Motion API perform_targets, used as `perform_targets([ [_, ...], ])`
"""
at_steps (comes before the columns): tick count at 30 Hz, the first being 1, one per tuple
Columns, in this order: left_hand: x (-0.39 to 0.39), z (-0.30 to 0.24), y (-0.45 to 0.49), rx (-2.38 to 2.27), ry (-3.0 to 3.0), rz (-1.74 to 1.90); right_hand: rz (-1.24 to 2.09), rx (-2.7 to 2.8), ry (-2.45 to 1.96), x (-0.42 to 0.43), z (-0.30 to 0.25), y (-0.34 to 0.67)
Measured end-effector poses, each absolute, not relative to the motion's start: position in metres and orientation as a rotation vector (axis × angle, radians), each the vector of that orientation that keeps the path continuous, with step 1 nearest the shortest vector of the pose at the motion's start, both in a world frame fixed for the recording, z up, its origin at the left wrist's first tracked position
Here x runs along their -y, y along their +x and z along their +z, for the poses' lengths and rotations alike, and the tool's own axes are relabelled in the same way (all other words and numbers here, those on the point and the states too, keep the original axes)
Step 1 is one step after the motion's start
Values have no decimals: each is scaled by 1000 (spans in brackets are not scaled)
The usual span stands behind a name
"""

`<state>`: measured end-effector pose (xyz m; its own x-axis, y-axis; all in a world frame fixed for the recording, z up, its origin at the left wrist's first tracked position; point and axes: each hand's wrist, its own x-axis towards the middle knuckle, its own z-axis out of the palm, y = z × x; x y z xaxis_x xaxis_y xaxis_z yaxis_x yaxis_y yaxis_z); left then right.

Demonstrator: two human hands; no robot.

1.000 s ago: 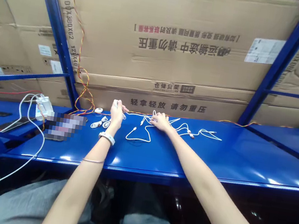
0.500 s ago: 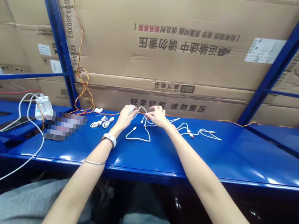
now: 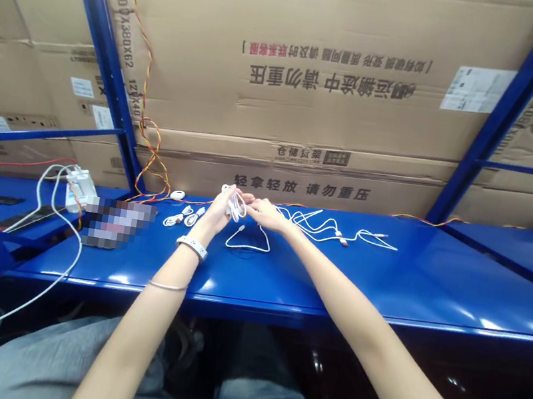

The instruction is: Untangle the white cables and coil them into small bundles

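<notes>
My left hand (image 3: 220,211) is closed around a looped white charging cable (image 3: 236,206), whose coils show beside the thumb. Right beside it, my right hand (image 3: 264,214) has its fingertips at the coils, pinched together against the cable. Under and right of the hands, loose white cables (image 3: 313,224) lie spread over the blue shelf (image 3: 336,271). One loose cable end (image 3: 247,247) curves in front of the hands. Left of my left hand rest two bundled white cables (image 3: 177,217).
A white power strip (image 3: 80,189) with plugged cords stands at the left, near a blurred-out object (image 3: 119,225). A small white case (image 3: 177,195) sits at the back. Large cardboard boxes (image 3: 284,115) line the rear between blue posts (image 3: 507,116). Twisted red-yellow wire (image 3: 154,161) hangs down left.
My right hand has moved left and down to meet my left hand. My left hand has turned, so the cable's coils show more. The arc of cable between the hands has been drawn in.
</notes>
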<state>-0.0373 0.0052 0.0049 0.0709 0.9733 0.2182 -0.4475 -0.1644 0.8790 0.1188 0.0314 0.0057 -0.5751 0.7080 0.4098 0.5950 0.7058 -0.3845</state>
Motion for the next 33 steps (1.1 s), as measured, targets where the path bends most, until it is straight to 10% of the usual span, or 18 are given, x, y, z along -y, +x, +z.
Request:
perform_targets([
  [18,25,11,-41,-663,1467,886,1096,2057,-530,0,33,127],
  [33,16,1,-34,-842,1561,748,354,2039,-1067,-5,22,121],
])
